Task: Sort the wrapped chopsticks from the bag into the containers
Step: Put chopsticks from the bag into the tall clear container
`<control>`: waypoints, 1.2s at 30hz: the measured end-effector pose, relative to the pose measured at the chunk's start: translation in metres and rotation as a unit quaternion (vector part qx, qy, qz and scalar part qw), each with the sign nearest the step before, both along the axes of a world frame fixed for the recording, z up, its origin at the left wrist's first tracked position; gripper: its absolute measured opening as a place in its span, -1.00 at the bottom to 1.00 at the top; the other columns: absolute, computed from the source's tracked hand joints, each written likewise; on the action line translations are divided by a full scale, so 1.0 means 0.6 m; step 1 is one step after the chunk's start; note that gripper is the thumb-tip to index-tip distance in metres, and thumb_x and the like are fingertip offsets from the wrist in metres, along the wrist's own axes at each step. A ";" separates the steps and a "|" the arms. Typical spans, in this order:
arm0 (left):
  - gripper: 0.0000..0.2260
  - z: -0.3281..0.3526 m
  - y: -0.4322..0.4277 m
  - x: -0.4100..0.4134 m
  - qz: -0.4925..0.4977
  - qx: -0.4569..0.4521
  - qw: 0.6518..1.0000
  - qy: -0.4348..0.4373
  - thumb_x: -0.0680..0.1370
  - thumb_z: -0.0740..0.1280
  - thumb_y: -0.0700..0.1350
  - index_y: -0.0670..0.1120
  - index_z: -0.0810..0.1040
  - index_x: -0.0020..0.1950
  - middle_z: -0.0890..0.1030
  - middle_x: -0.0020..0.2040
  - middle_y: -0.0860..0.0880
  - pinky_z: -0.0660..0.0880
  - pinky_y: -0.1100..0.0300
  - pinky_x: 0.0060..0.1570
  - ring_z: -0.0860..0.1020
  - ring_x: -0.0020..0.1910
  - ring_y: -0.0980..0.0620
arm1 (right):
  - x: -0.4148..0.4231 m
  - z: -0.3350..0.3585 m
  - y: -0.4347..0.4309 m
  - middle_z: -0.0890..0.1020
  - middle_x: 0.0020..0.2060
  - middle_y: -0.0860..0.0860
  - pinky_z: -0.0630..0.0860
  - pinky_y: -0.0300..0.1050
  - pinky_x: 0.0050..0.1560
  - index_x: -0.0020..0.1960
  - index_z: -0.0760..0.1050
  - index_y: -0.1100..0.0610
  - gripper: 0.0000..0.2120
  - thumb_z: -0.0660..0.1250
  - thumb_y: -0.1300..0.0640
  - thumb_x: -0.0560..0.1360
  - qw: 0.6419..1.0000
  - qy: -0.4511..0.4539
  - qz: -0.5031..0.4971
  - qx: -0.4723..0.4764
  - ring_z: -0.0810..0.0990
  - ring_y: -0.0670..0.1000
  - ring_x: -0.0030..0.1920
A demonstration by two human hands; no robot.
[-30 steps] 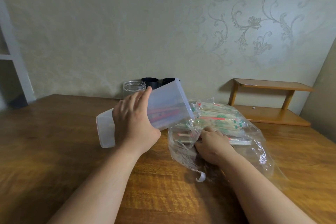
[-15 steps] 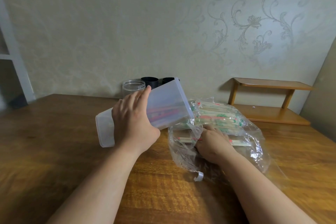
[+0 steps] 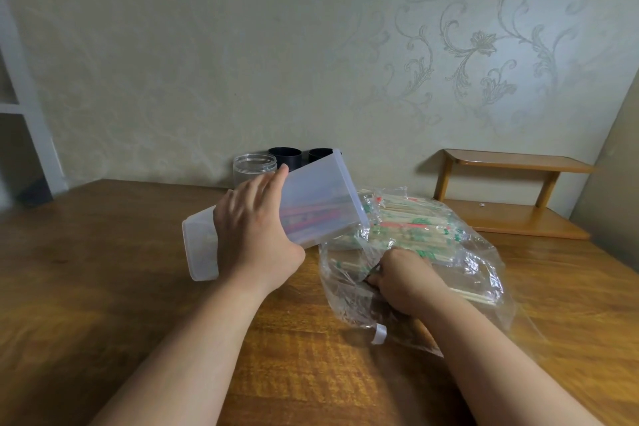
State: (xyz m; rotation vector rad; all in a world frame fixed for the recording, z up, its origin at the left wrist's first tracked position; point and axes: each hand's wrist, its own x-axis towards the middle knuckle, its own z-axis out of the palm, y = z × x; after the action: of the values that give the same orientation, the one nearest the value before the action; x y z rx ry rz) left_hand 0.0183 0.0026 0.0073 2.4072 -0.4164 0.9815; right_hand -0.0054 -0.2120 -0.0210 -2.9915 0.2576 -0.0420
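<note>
Our right hand [image 3: 404, 282] has curled inside the bag [image 3: 484, 270], pinching wrapped chopsticks [image 3: 345, 265] — the picking step. Our left hand [image 3: 256, 235] grips the tilted container [image 3: 321, 204]; next we should slide them in.

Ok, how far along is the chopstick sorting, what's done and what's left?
Done: a few red-wrapped chopsticks lie in the translucent container, which the left hand holds tilted toward the bag. In hand: the right hand is curled inside the bag; whether it grips a pair is hidden. Left: most; a pile of green and red wrapped chopsticks fills the bag, and the clear jar looks empty.
</note>
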 end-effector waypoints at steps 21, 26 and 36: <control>-0.07 0.003 0.005 0.004 0.020 -0.032 0.999 -0.007 0.23 0.56 -0.17 0.02 0.23 0.54 0.38 0.41 -0.02 0.17 -0.04 0.40 0.27 0.39 -0.05 | -0.101 0.113 0.002 0.54 -0.41 -0.06 0.19 -0.18 -0.42 -0.23 0.52 -0.01 -0.70 0.19 -0.21 0.40 0.914 -0.372 0.077 -0.145 0.52 0.10 -0.40; -0.09 -0.001 0.001 0.006 0.015 -0.039 0.999 -0.019 0.22 0.51 -0.22 0.00 0.26 0.54 0.40 0.40 -0.04 0.15 -0.01 0.37 0.25 0.36 -0.04 | -0.093 0.113 0.004 0.56 -0.22 -0.01 0.33 -0.01 -0.17 -0.09 0.53 0.09 -0.84 0.22 0.05 0.55 0.865 -0.462 0.158 -0.119 0.47 0.11 -0.21; -0.10 -0.001 0.002 0.002 -0.004 -0.035 0.999 -0.005 0.25 0.47 -0.21 0.04 0.21 0.55 0.34 0.43 0.01 0.04 0.05 0.41 0.20 0.39 0.00 | -0.071 0.091 -0.009 0.52 -0.11 0.13 0.40 -0.08 -0.28 0.06 0.68 0.17 -0.80 0.39 0.29 0.46 0.802 -0.584 0.123 -0.024 0.51 0.16 -0.19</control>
State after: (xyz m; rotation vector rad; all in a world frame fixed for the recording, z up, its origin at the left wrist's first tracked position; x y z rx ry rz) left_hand 0.0193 0.0041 0.0070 2.3376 -0.3890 0.9898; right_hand -0.0482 -0.2173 0.0336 -2.3924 -0.2804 -1.7469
